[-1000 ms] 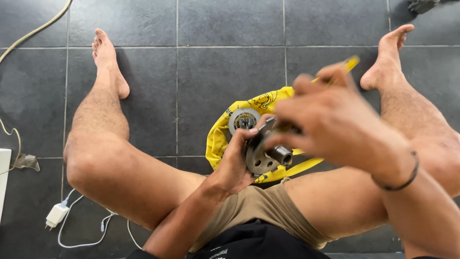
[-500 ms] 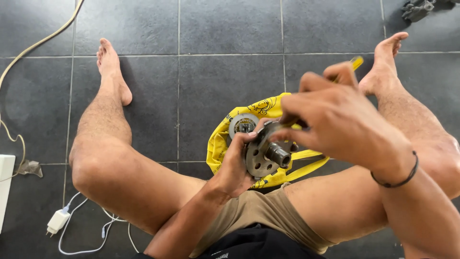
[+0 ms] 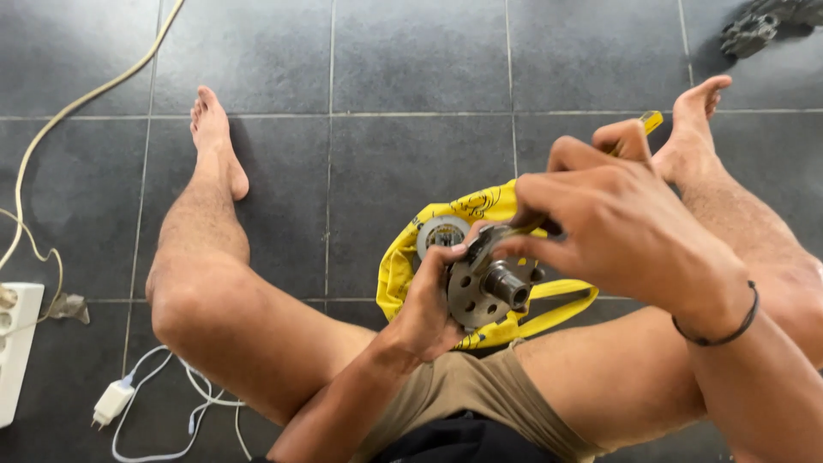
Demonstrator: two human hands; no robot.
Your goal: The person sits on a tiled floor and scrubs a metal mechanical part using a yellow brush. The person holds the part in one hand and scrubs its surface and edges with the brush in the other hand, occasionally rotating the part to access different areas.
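Observation:
I sit on a dark tiled floor with my bare legs spread. My left hand [image 3: 429,304] grips a round grey metal flange [image 3: 482,291] with bolt holes and a short shaft sticking out. My right hand [image 3: 621,227] holds a yellow-handled tool [image 3: 651,121] whose metal end touches the top edge of the flange. Just behind the flange lies a yellow bag [image 3: 437,223] with a round metal bearing [image 3: 441,233] resting on it.
A white power strip [image 3: 17,347] lies at the left edge with a beige cable [image 3: 81,103] running up. A white charger and cord [image 3: 116,403] sit by my left knee. Dark metal parts [image 3: 754,30] lie at the top right.
Both hands stay on the flange and tool. The view has shifted slightly, so my legs and hands sit a little lower and to the right in the picture.

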